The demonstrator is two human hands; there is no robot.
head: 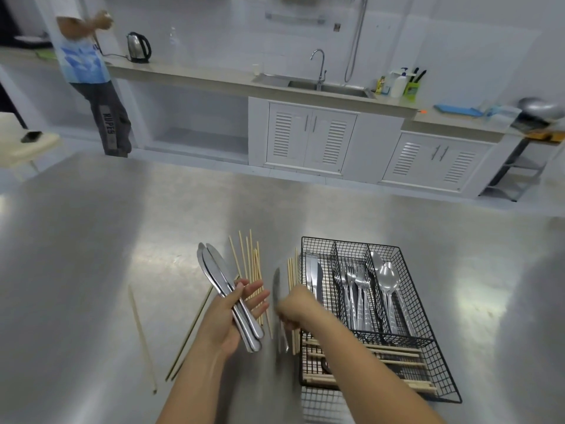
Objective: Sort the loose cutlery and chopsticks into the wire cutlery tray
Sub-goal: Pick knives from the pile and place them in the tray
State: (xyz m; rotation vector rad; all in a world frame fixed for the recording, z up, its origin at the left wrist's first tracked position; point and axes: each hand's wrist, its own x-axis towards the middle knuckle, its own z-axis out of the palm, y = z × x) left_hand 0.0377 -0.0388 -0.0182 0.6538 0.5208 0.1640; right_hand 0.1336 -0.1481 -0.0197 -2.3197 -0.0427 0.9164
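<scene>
My left hand [227, 316] grips a bundle of steel knives [214, 276] by the handles, blades pointing away and up-left. My right hand [295, 309] is shut on one knife [277, 289], blurred by motion, just left of the black wire cutlery tray [394, 249]. In the tray, knives [315, 278] lie in the left slot, forks [354, 283] in the middle, spoons [386, 276] in the right, and chopsticks [397, 353] fill the front cross compartment. Loose chopsticks [249, 258] lie fanned on the table behind my hands. More chopsticks [292, 270] rest against the tray's left side.
Three stray chopsticks [142, 338] lie on the steel table [91, 270] to the left of my arm. Beyond the table a person [91, 81] stands at a counter with a kettle [138, 47], sink [324, 87] and white cabinets. A chair [21, 145] is at far left.
</scene>
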